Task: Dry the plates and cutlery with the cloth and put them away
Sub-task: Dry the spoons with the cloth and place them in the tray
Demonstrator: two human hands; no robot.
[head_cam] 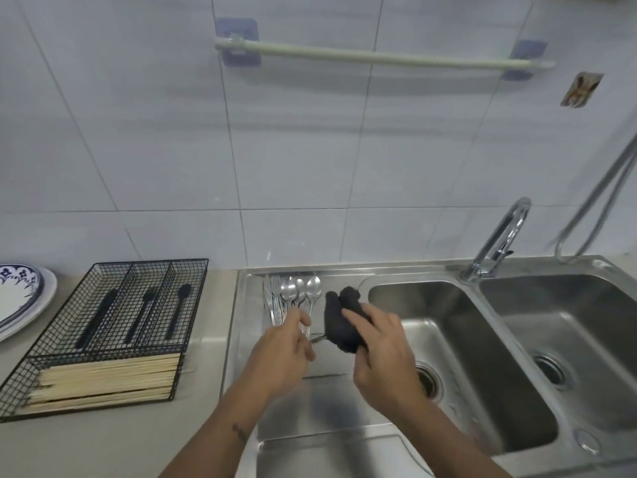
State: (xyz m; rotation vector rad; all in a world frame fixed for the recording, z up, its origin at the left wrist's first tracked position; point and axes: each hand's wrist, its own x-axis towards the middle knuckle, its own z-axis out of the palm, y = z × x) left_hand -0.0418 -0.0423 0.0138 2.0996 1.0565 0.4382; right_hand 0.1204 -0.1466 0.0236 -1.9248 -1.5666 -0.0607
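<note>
A steel double sink point(396, 419) with its drainboard fills the lower right of the frame, a black wire cutlery tray point(103, 339) is set at lower left with patterned plates point(20, 298) stacked at the far left edge; wet spoons and forks point(293, 298) are left lying at the top of the drainboard, centre frame. A dark cloth point(343, 319) is clenched in the right hand point(382, 353), while the handle of one thin utensil point(319, 338), its type not discernible, is pinched by the left hand point(282, 350); the piece would best be drawn fully through the cloth, handle kept firmly pinched, before it is laid in a tray compartment.
</note>
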